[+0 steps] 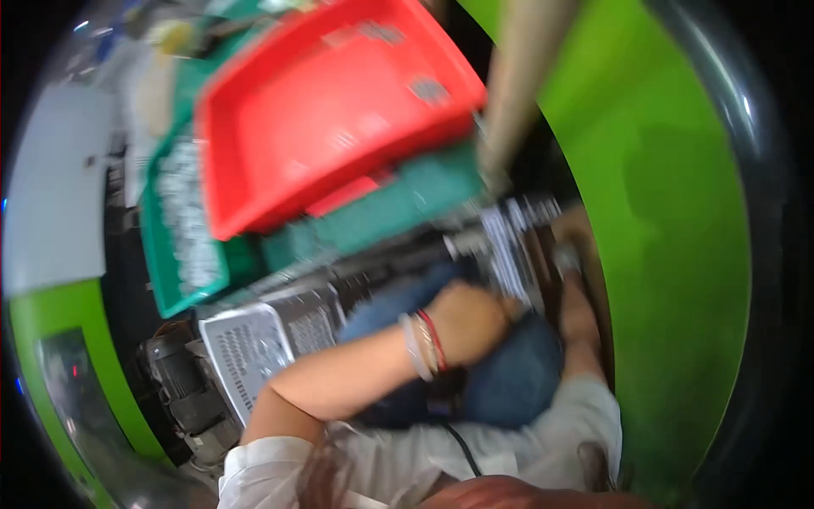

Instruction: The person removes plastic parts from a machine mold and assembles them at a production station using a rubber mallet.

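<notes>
Evidently, the left grip point(471, 327) is curled above the denim-clad knees point(521, 369), though whether it clasps anything cannot be told; the right grip point(571, 268), farther right, is too blurred to read. Between the two, slightly beyond the left grip, lies a silvery striped piece point(507, 254). Farther ahead, a smooth red plastic tray point(288, 110) with raised edges and open room inside shows smeared, unreadable grey patches point(429, 90). Left of the left grip sits a perforated basket point(242, 356); right of both, a flat green panel point(661, 212) rises.
</notes>
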`<state>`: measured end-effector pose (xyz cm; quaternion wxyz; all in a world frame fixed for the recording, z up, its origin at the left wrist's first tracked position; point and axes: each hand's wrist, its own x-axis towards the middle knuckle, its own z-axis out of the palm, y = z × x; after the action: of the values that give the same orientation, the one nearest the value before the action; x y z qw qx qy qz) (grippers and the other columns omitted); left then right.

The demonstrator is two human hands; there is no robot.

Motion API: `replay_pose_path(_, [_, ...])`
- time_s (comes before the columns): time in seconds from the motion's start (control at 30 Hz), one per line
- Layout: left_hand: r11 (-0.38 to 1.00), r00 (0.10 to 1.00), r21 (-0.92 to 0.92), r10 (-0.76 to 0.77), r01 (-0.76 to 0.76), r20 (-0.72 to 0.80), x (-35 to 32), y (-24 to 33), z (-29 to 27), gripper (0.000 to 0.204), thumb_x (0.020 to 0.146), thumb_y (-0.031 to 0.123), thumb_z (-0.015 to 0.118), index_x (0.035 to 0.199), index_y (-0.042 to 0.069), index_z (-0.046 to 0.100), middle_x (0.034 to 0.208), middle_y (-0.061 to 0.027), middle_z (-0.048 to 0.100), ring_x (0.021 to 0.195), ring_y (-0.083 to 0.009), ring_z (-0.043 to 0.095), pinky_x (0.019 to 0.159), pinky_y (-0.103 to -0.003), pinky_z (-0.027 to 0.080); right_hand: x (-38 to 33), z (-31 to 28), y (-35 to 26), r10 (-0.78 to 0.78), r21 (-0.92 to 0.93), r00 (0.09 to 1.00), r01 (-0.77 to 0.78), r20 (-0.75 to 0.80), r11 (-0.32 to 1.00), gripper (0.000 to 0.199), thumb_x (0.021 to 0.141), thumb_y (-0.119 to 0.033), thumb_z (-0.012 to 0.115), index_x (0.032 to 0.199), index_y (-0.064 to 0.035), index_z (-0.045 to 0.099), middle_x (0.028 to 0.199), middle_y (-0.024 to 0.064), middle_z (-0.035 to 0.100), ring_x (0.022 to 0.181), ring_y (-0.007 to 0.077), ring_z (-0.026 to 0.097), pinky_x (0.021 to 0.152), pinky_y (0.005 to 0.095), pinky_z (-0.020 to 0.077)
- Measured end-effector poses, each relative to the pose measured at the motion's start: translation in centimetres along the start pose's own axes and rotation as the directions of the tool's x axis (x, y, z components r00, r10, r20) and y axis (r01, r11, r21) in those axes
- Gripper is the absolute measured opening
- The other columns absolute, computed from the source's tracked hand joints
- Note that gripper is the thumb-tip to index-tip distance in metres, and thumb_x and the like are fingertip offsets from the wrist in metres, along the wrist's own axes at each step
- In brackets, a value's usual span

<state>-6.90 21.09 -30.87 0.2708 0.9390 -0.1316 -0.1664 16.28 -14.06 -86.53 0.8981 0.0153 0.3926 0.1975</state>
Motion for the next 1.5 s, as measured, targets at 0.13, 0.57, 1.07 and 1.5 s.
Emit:
replay_pose_path(0.13, [0.994, 0.992, -0.009, -0.105, 0.105, -0.071, -1.2, -0.4, -2.1, 0.016, 0.081, 0.016, 0.057, 0.094, 0.007, 0.058, 0.079, -0.0115, 0.063, 0.071, -0.0271, 0.064, 0.064, -0.04, 0.05, -2.8, 2.7, 4.7, -0.375, -0.533, 0.917, 0.253, -0.133, 0.807, 0.003, 0.086, -0.013, 0.057, 0.089, -0.0144, 0.056, 0.091, 0.0024, 0.059, 0.081, 0.0161, 0.057, 0.067, 0.0282, 0.0461])
replay_pose_path(0.57, [0.996, 0.994, 0.008, -0.085, 0.085, -0.069, -0.7, 0.4, -0.6, 0.025, 0.081, 0.022, 0.063, 0.098, 0.005, 0.056, 0.082, -0.0137, 0.063, 0.073, -0.0312, 0.064, 0.065, -0.041, 0.05, -19.5, 11.7, 7.2, -0.214, -0.916, 0.957, 0.257, 0.196, 0.309, 0.012, 0.088, -0.014, 0.061, 0.1, -0.0145, 0.057, 0.109, 0.0013, 0.061, 0.094, 0.0161, 0.06, 0.073, 0.0278, 0.0491])
replay_pose_path(1.07, [0.767, 0.895, -0.586, -0.034, -0.262, -0.444, -8.0, 4.2, -2.0, 0.058, 0.077, 0.013, 0.074, 0.128, 0.007, 0.048, 0.101, -0.0092, 0.062, 0.081, -0.0172, 0.061, 0.077, -0.03, 0.05, -50.8, 27.2, 34.2, 0.053, -0.875, 0.878, 0.466, 0.475, 0.132, 0.027, 0.09, -0.007, 0.057, 0.114, 0.0016, 0.051, 0.104, 0.0118, 0.059, 0.092, 0.022, 0.063, 0.077, 0.0331, 0.055])
replay_pose_path(1.5, [0.335, 0.757, -0.83, -0.352, -0.447, -0.55, -24.9, 10.4, 1.4, 0.067, 0.074, -0.001, 0.075, 0.133, 0.002, 0.043, 0.122, -0.006, 0.055, 0.111, -0.0143, 0.055, 0.097, -0.028, 0.043, -64.0, 25.3, 41.0, 0.546, -0.955, 0.793, 0.152, 0.271, 0.254, 0.04, 0.1, -0.025, 0.036, 0.124, 0.0057, 0.044, 0.12, 0.0221, 0.055, 0.101, 0.0296, 0.062, 0.075, 0.0349, 0.0566])
